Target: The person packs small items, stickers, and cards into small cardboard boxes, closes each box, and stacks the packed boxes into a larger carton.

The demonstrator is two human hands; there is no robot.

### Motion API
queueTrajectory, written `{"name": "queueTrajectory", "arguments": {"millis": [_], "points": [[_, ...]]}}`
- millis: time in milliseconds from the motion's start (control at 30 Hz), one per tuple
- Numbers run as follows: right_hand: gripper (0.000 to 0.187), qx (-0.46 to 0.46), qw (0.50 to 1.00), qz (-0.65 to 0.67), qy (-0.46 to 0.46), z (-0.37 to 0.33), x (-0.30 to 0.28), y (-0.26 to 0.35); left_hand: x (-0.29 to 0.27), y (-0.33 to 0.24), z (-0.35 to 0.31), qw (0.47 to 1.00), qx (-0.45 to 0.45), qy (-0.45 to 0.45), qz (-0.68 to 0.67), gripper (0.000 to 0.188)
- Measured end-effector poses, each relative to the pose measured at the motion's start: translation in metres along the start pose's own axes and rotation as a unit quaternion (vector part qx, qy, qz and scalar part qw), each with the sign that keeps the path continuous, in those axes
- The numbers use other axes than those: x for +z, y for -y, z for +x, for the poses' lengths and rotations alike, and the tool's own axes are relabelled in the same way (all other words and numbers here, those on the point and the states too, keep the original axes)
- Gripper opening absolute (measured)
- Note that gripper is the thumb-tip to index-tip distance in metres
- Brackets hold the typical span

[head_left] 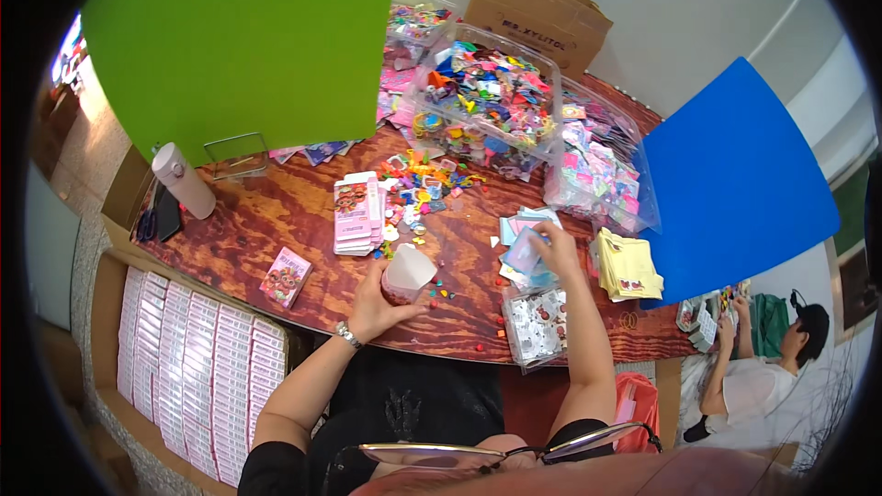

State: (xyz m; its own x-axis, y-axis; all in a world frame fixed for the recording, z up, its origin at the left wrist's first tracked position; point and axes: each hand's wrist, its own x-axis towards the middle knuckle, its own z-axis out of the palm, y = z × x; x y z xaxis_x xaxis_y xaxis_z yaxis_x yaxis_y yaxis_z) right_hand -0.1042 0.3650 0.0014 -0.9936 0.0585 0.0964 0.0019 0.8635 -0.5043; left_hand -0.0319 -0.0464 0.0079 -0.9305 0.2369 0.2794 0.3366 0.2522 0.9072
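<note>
My left hand (371,307), with a metal watch at its wrist, is wrapped round a small pink carton (402,291) near the table's front edge. The carton stands with its white flap (412,266) raised. To the right, my right hand (559,252) pinches at a pale blue, see-through card or sleeve (524,250) over a loose pile of similar pieces (524,220). Just below that pile lies a clear tray (536,329) of black, white and red printed pieces. Flat pink and white cartons (356,211) are stacked beyond my left hand. A closed pink box (286,276) sits further left.
Small colourful toys (430,179) are heaped mid-table. Behind stand clear bins (548,103) full of packets, and a brown carton (537,18). Yellow packets (629,264) lie right, near a blue panel (735,193). A pink bottle (186,182) stands left. Another person (763,377) works at right.
</note>
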Motion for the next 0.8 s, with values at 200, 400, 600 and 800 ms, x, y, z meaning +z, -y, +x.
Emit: {"name": "queueTrajectory", "arguments": {"millis": [200, 400, 600, 800], "points": [[0.011, -0.066, 0.898, 0.429, -0.077, -0.040, -0.025, 0.133, 0.006, 0.003, -0.001, 0.995, -0.030, -0.082, 0.044, 0.079], [0.015, -0.223, 0.916, 0.306, -0.130, -0.072, 0.002, 0.218, 0.008, -0.001, -0.004, 0.983, 0.022, -0.132, 0.124, 0.076], [0.026, -0.385, 0.903, 0.167, -0.095, -0.074, 0.018, 0.237, 0.006, -0.003, -0.010, 0.974, 0.096, -0.138, 0.154, 0.076], [0.042, -0.448, 0.881, -0.025, -0.151, -0.081, 0.048, 0.244, 0.000, -0.002, -0.018, 0.972, 0.088, -0.153, 0.153, 0.078]]}}
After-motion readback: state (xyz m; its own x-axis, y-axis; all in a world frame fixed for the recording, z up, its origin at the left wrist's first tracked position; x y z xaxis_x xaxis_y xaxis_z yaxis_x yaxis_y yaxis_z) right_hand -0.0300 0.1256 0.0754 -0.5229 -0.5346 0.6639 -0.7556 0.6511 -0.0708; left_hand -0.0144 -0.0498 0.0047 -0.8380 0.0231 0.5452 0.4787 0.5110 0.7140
